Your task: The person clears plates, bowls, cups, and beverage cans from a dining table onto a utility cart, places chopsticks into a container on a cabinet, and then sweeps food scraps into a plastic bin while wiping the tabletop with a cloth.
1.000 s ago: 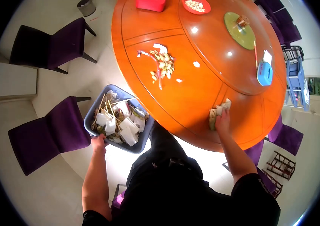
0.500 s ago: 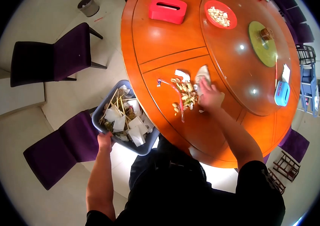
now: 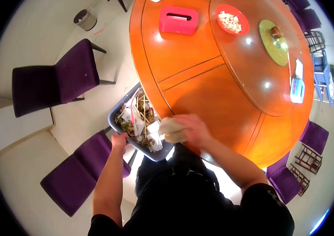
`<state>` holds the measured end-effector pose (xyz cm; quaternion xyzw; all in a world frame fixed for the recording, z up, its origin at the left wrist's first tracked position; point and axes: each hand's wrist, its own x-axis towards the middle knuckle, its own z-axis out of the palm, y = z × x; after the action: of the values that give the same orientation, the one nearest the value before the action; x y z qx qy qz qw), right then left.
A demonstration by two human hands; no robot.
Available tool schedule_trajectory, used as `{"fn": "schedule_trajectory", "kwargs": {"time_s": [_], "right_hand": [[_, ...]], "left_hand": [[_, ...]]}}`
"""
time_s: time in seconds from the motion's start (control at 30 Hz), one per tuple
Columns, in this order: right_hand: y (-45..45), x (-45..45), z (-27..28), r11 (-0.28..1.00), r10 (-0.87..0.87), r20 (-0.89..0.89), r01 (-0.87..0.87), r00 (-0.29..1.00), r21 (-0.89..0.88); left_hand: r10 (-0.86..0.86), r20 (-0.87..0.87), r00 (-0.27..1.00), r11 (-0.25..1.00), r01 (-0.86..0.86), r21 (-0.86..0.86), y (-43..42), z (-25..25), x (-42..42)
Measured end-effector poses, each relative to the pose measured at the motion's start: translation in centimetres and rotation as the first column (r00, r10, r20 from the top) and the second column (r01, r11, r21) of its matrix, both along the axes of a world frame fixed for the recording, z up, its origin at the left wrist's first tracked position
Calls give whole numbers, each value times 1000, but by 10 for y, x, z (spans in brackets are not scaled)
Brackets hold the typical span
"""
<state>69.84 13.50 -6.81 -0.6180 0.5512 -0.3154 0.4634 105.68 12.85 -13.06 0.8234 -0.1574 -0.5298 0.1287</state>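
Note:
My left hand (image 3: 119, 141) grips the near left rim of a grey bin (image 3: 116, 122), which is tucked against the edge of the round orange table (image 3: 198, 98). Chopsticks, white papers, food scraps and a red-tinted plastic strip (image 3: 132, 112) lie in the bin. A pale cloth (image 3: 171, 130) is in my right hand (image 3: 193, 129), at the table's edge just right of the bin; hand and cloth are slightly blurred.
On the table are a red tissue box (image 3: 178, 26), a red bowl (image 3: 225, 29) with pale pieces, a green glass plate (image 3: 268, 44) and a blue box (image 3: 297, 91). Purple chairs (image 3: 76, 74) flank the left side. A small waste bin (image 3: 86, 21) stands at the upper left.
My right hand has swept left and toward me with the cloth to the table's edge. The shells and plastic strip have left the tabletop; the strip now lies in the bin.

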Motion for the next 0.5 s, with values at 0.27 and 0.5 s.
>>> {"fn": "schedule_trajectory", "kwargs": {"time_s": [0.27, 0.5], "right_hand": [[7, -129, -110, 810, -547, -720, 489, 427, -325], [-42, 112, -50, 992, -71, -229, 93, 971, 86]], "left_hand": [[-137, -50, 989, 990, 136, -20, -34, -1, -7], [-199, -114, 973, 979, 194, -60, -77, -8, -6]]}}
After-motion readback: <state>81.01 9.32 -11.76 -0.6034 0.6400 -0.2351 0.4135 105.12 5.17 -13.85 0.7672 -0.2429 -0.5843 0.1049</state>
